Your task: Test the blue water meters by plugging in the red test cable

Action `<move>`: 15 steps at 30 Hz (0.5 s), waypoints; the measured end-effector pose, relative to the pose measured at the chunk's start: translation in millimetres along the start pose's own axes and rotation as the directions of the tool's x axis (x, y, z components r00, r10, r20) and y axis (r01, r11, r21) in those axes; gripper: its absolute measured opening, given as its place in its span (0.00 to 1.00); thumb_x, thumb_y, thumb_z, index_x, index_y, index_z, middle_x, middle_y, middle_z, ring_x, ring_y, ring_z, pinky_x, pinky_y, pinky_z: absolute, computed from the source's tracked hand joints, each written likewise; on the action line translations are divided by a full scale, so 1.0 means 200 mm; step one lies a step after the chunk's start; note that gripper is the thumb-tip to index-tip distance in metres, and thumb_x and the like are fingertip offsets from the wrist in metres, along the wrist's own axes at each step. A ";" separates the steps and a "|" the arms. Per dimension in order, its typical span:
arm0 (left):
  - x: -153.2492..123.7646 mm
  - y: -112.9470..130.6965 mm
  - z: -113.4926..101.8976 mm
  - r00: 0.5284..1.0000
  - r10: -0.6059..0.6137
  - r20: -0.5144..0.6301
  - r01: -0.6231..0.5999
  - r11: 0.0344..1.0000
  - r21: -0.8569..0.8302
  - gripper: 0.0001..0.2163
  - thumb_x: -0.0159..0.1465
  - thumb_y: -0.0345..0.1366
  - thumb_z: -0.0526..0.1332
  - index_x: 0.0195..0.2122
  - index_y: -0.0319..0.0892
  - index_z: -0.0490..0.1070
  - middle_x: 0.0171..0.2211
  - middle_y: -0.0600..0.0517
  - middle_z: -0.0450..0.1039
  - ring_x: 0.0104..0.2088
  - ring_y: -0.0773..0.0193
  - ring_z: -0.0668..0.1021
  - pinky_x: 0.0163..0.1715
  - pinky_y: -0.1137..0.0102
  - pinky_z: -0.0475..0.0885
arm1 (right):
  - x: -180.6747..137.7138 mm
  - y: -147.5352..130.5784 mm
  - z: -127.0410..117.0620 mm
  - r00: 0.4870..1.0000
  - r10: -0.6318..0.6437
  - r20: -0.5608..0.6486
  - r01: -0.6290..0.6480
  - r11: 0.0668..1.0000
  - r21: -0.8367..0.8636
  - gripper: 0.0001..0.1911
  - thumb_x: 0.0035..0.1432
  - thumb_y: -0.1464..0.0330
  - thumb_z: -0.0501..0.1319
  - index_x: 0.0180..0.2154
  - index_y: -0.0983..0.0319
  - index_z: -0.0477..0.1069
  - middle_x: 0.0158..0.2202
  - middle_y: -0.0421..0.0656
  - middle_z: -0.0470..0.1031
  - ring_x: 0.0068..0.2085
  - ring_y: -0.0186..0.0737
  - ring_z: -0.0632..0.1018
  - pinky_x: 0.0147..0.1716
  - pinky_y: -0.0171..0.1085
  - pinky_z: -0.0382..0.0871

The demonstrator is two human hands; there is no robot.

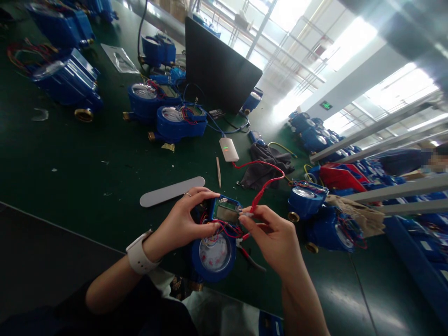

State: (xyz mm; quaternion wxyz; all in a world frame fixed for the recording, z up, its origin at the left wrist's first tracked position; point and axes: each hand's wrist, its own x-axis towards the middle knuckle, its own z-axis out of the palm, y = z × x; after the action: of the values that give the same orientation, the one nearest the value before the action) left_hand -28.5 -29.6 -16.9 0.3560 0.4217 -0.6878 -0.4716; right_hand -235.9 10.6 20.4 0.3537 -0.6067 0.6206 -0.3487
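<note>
A blue water meter (214, 252) with a round dial and an open electronics box sits at the near edge of the dark green table (87, 172). My left hand (182, 224) grips the left side of its electronics box (226, 211), fingers curled over the top. My right hand (271, 233) pinches the end of a red wire (264, 186) at the right side of that box. A white watch sits on my left wrist.
Several more blue meters (180, 122) stand across the table and at the right (306, 200). A black laptop (219, 70), a white device with a green light (228, 149), a grey flat strip (171, 191), a wooden stick (218, 171), a dark cloth (266, 165) and pliers (250, 258) lie nearby.
</note>
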 end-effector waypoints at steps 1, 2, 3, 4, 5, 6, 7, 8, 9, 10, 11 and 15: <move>0.00 0.00 0.00 1.000 0.003 0.003 -0.003 1.000 0.002 0.23 0.52 0.37 0.68 0.49 0.45 0.69 0.52 0.46 0.67 0.55 0.53 0.69 0.56 0.55 0.64 | 0.00 0.00 0.00 1.000 -0.001 0.001 0.001 1.000 0.003 0.08 0.57 0.62 0.63 0.33 0.60 0.73 0.30 0.40 0.76 0.29 0.36 0.77 0.26 0.33 0.77; 0.00 0.00 0.00 1.000 0.007 0.003 -0.007 1.000 0.003 0.23 0.52 0.37 0.68 0.49 0.46 0.69 0.51 0.47 0.67 0.55 0.53 0.70 0.56 0.55 0.64 | 0.00 0.00 0.00 1.000 -0.002 0.004 0.002 1.000 0.004 0.08 0.57 0.62 0.63 0.33 0.60 0.73 0.30 0.40 0.75 0.28 0.36 0.77 0.25 0.33 0.77; 0.00 -0.01 0.00 1.000 0.009 0.005 -0.009 1.000 0.004 0.22 0.52 0.37 0.68 0.49 0.46 0.69 0.51 0.47 0.67 0.55 0.53 0.70 0.56 0.55 0.65 | 0.00 0.01 0.00 1.000 -0.002 0.007 0.002 1.000 0.006 0.08 0.57 0.62 0.63 0.33 0.60 0.73 0.30 0.40 0.75 0.28 0.36 0.77 0.25 0.33 0.77; 0.00 -0.01 0.00 1.000 0.010 0.005 -0.010 1.000 0.003 0.22 0.52 0.37 0.68 0.49 0.46 0.69 0.51 0.47 0.67 0.55 0.53 0.70 0.56 0.55 0.65 | 0.00 0.01 0.00 1.000 -0.002 0.012 0.002 1.000 0.006 0.08 0.57 0.62 0.63 0.33 0.60 0.73 0.30 0.40 0.75 0.28 0.36 0.77 0.24 0.33 0.77; 0.00 -0.01 0.00 1.000 0.010 0.005 -0.010 1.000 0.003 0.22 0.52 0.37 0.68 0.49 0.46 0.69 0.51 0.47 0.67 0.55 0.53 0.70 0.56 0.55 0.65 | 0.00 0.01 0.00 1.000 0.000 0.015 0.000 1.000 0.006 0.08 0.57 0.62 0.63 0.33 0.60 0.73 0.30 0.40 0.75 0.29 0.36 0.77 0.24 0.33 0.77; 0.00 -0.01 0.00 1.000 0.011 0.005 -0.011 1.000 0.002 0.22 0.53 0.38 0.68 0.49 0.46 0.69 0.51 0.47 0.67 0.55 0.53 0.70 0.56 0.55 0.64 | 0.00 0.01 0.00 1.000 -0.001 0.018 0.001 1.000 0.005 0.08 0.57 0.62 0.62 0.34 0.60 0.73 0.30 0.40 0.75 0.29 0.36 0.77 0.25 0.33 0.77; 0.00 -0.01 0.00 1.000 0.011 0.006 -0.011 1.000 0.002 0.22 0.53 0.38 0.68 0.50 0.46 0.69 0.51 0.47 0.67 0.55 0.53 0.69 0.57 0.55 0.64 | 0.00 0.01 0.00 1.000 -0.002 0.019 0.002 1.000 0.003 0.08 0.58 0.62 0.62 0.34 0.60 0.73 0.30 0.40 0.75 0.29 0.36 0.77 0.25 0.33 0.77; 0.00 -0.01 0.00 1.000 0.011 0.004 -0.011 1.000 0.002 0.22 0.53 0.38 0.68 0.50 0.45 0.69 0.51 0.46 0.67 0.55 0.53 0.69 0.57 0.55 0.63 | 0.00 0.01 0.00 1.000 -0.006 0.018 0.006 1.000 0.001 0.08 0.58 0.62 0.62 0.34 0.60 0.73 0.30 0.40 0.75 0.30 0.36 0.77 0.25 0.33 0.77; 0.00 -0.01 0.00 1.000 0.010 0.003 -0.010 1.000 0.001 0.22 0.53 0.38 0.68 0.50 0.45 0.69 0.51 0.46 0.66 0.55 0.53 0.69 0.57 0.55 0.63 | 0.00 0.01 0.00 1.000 -0.011 0.015 0.011 1.000 -0.003 0.08 0.58 0.62 0.62 0.34 0.60 0.73 0.30 0.40 0.75 0.30 0.36 0.77 0.25 0.33 0.77; 0.00 0.00 0.00 1.000 0.011 -0.001 -0.011 1.000 -0.001 0.22 0.53 0.37 0.68 0.50 0.45 0.69 0.51 0.46 0.66 0.55 0.53 0.69 0.57 0.54 0.63 | 0.00 0.01 0.00 1.000 -0.016 0.012 0.016 1.000 -0.008 0.08 0.58 0.62 0.62 0.34 0.60 0.73 0.30 0.39 0.75 0.30 0.36 0.77 0.26 0.32 0.76; 0.00 0.00 0.00 1.000 0.010 -0.001 -0.010 1.000 -0.004 0.22 0.53 0.37 0.68 0.49 0.45 0.69 0.51 0.46 0.67 0.55 0.53 0.69 0.57 0.54 0.63 | 0.00 0.01 0.00 1.000 -0.022 0.012 0.022 1.000 -0.013 0.08 0.58 0.62 0.62 0.34 0.60 0.73 0.30 0.39 0.75 0.30 0.36 0.77 0.26 0.32 0.76; 0.01 0.00 0.00 1.000 0.006 0.000 -0.006 1.000 -0.019 0.22 0.52 0.37 0.68 0.49 0.45 0.70 0.50 0.46 0.67 0.54 0.53 0.70 0.56 0.53 0.64 | 0.00 0.01 0.01 0.999 -0.035 0.007 0.035 0.999 -0.029 0.07 0.58 0.62 0.62 0.33 0.60 0.72 0.30 0.39 0.75 0.30 0.35 0.76 0.27 0.32 0.75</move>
State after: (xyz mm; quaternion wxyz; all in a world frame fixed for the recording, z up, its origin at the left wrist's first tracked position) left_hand -28.4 -30.8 -16.4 0.3616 0.4163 -0.6846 -0.4768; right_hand -235.1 10.7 18.7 0.3407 -0.6237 0.6138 -0.3438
